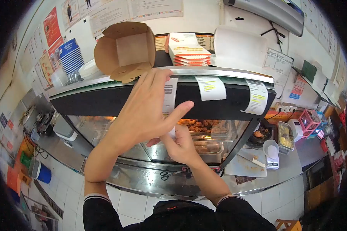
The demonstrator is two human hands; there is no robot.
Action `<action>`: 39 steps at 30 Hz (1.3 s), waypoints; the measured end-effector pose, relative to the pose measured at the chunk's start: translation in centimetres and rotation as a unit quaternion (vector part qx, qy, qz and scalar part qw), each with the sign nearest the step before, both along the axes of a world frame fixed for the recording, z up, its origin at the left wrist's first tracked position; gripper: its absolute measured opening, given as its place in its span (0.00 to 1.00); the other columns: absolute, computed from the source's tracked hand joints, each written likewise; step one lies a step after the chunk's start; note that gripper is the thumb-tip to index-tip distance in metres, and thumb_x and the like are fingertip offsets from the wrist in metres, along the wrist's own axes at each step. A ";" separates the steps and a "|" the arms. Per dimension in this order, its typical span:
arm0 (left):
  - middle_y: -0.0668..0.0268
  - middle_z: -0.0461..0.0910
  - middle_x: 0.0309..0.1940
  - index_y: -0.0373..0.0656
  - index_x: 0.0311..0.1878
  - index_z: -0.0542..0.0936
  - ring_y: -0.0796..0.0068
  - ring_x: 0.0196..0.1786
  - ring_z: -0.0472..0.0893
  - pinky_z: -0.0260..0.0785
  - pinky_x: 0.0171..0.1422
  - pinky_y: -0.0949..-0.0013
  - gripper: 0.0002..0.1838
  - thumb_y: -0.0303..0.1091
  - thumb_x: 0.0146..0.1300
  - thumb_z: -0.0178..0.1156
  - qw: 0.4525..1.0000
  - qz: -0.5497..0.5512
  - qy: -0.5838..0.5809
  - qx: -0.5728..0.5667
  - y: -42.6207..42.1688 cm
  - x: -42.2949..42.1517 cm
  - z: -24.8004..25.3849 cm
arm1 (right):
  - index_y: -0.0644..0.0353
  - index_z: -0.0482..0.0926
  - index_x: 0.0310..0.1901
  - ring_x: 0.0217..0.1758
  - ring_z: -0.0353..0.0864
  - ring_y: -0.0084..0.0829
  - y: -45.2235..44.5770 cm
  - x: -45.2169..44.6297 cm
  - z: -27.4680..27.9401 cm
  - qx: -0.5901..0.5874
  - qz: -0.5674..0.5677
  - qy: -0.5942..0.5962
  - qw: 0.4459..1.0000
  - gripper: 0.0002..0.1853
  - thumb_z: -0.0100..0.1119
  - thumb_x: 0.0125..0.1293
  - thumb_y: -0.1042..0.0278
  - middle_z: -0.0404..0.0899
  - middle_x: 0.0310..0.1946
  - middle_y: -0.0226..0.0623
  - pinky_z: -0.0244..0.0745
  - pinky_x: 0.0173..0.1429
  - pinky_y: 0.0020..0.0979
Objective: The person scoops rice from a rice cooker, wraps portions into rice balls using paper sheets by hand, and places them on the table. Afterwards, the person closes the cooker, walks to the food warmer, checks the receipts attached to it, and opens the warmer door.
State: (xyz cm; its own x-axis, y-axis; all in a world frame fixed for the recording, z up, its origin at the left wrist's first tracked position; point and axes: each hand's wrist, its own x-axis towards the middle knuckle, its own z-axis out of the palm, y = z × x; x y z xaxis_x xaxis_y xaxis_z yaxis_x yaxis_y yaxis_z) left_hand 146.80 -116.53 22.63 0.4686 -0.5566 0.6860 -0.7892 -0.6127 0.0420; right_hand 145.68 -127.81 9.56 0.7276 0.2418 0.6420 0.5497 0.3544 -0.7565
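Note:
My left hand (148, 106) is raised in front of the black panel of the food warmer, fingers stretched out and thumb apart. Its fingertips reach the metal top ledge (219, 72), beside the lower flap of an open brown cardboard box (131, 50). A printed paper slip (170, 96) hangs just behind this hand. Lower down, my right hand (179, 146) has its fingers curled, partly hidden by the left. A small whitish bit shows at its fingers, too covered to name. Further right, two more receipts (211, 88) (256, 97) with yellow marks hang from the ledge.
Fried food (204, 126) lies behind the warmer's glass. On top stand stacked printed cartons (189, 50) and an open white box (239, 46). Scissors (165, 176) lie on the steel shelf. At right are a knife (258, 163) on a cutting board (235, 165) and a scale (272, 163).

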 end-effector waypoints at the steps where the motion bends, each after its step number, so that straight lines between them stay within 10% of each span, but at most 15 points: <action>1: 0.48 0.71 0.51 0.31 0.56 0.71 0.47 0.55 0.72 0.64 0.63 0.56 0.32 0.49 0.61 0.64 1.000 -0.018 -0.008 -0.004 0.2 0.2 -0.1 | 0.71 0.76 0.45 0.38 0.87 0.32 0.0 0.1 -0.2 0.009 -0.004 0.001 1.000 0.10 0.48 0.74 0.74 0.84 0.38 0.41 0.82 0.44 0.31; 22: 0.52 0.73 0.45 0.31 0.49 0.76 0.52 0.47 0.73 0.66 0.53 0.57 0.25 0.47 0.63 0.62 0.969 0.121 -0.218 -0.007 -2.6 0.9 -2.6 | 0.68 0.78 0.44 0.39 0.81 0.19 -0.1 0.0 -0.9 0.124 -0.088 0.015 0.988 0.06 0.53 0.73 0.74 0.83 0.37 0.34 0.75 0.44 0.23; 39: 0.49 0.70 0.50 0.29 0.55 0.72 0.49 0.52 0.72 0.65 0.58 0.53 0.28 0.44 0.62 0.63 0.985 0.104 -0.133 -0.024 -2.0 0.7 -3.4 | 0.70 0.78 0.47 0.31 0.84 0.24 -0.4 -0.9 -1.7 0.007 -0.041 0.068 0.997 0.10 0.51 0.74 0.72 0.84 0.31 0.36 0.81 0.39 0.26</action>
